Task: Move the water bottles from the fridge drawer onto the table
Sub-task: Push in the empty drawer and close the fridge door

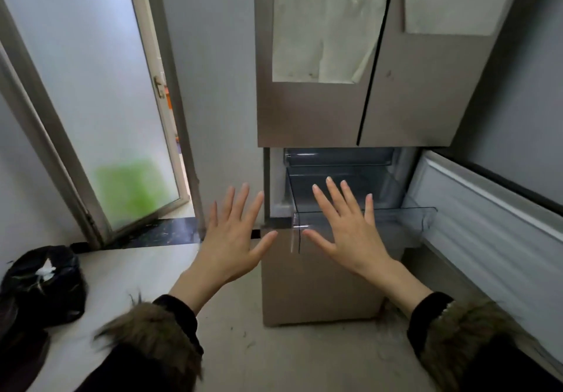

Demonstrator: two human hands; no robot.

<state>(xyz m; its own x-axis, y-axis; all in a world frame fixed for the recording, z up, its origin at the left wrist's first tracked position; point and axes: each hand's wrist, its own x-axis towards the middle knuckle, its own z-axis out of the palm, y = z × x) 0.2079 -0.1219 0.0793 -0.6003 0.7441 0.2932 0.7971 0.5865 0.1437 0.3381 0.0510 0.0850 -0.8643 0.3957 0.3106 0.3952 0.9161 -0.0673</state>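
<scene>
A beige fridge (316,111) stands ahead with its lower right door (493,227) swung open. A clear plastic drawer (405,212) is pulled out of the open compartment; I see no water bottle in it. My left hand (234,239) is held up with fingers spread, left of the drawer and in front of the fridge's left edge. My right hand (347,233) is spread the same way, in front of the drawer's front left corner. Neither hand holds anything. No table is in view.
A frosted glass door (100,111) stands ajar at the left. A black plastic bag (42,285) lies on the pale floor (274,358) at the lower left. The open fridge door's ribbed white lining runs along the right side.
</scene>
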